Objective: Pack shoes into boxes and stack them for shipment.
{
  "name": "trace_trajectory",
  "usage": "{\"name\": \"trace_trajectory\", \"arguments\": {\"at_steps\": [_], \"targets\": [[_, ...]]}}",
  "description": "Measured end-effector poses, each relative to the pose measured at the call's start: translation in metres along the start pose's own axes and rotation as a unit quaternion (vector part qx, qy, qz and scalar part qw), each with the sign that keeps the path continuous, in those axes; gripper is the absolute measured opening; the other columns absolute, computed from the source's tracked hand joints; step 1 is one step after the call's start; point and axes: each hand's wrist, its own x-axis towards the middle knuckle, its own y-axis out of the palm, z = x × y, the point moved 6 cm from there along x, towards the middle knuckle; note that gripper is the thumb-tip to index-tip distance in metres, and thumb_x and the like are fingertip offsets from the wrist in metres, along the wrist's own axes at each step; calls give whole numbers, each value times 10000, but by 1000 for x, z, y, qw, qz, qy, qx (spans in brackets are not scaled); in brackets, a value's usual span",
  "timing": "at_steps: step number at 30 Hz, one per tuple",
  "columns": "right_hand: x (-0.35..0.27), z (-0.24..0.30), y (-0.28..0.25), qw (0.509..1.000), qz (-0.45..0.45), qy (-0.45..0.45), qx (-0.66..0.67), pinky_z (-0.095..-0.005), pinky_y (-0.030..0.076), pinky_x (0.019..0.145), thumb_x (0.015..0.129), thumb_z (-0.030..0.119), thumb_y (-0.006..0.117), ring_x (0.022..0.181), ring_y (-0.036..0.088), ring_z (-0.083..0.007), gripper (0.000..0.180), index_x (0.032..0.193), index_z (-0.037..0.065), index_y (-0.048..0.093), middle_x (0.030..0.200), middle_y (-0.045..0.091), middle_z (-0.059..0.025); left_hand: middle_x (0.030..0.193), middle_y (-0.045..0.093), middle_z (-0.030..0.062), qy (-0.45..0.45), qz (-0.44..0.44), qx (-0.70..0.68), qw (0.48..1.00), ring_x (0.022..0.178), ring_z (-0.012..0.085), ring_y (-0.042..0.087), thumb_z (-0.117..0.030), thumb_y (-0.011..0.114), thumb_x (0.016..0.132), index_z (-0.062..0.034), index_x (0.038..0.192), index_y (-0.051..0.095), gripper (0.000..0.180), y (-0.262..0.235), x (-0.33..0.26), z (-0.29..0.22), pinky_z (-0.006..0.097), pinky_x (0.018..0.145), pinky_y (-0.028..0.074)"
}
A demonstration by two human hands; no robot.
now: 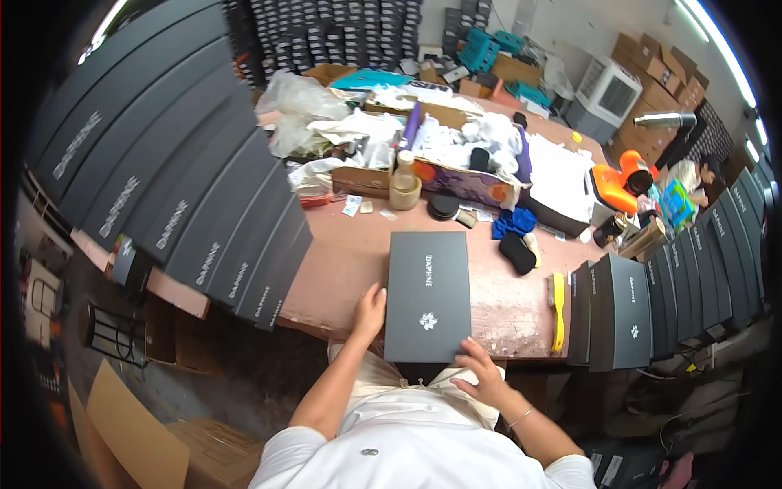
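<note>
A closed dark grey shoebox (428, 293) with white print on its lid stands at the front edge of the table, its near end over the edge. My left hand (371, 313) holds the box at its left side, with some fingers hidden. By the near right corner is my right hand (484, 375), its fingers apart and nothing in them; whether a fingertip touches the box I cannot tell. Right of the box lie a yellow-handled brush (558, 312) and a black pad (516, 253).
Tall stacks of grey shoeboxes rise at the left (163, 171) and right (692, 277). Behind stand a glue bottle (404, 187), a round black lid (443, 207) and a carton of white paper (464, 181). An orange tape dispenser (612, 191) sits at the back right, near another person (692, 179).
</note>
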Motion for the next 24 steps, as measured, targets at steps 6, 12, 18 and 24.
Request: {"name": "trace_trajectory", "arguments": {"at_steps": [6,12,18,24], "targets": [[-2,-99,20,866,0,440,238,-312,489,824,776,323,765,937,614,-239,570,1102,-95,559,1001,639,-180,1314,519,115,-174,94,-344,918,1216,187,466,-394,518,965,47,1353,422,595,29,-91,-28,326,1054,333],[8,-92,-31,664,-91,487,560,-313,534,766,885,293,627,936,624,-188,455,1168,-48,526,1064,620,-132,1494,303,140,-172,178,-475,844,1374,216,284,-327,576,943,4,1421,345,626,46,-79,-54,358,1137,188],[79,-12,-28,686,-212,343,606,-280,514,807,869,251,660,936,608,-168,452,1199,-11,496,1036,616,-101,1515,261,160,28,98,-215,971,1397,253,256,-465,612,885,7,1453,267,815,-39,-55,-126,404,1143,153],[124,49,34,963,84,108,231,-391,472,902,839,208,684,1021,601,-349,467,1218,-20,531,1114,611,-209,1461,310,239,84,145,212,963,1355,380,311,-314,731,805,-44,1459,267,847,-90,-18,-131,448,1091,274]]}}
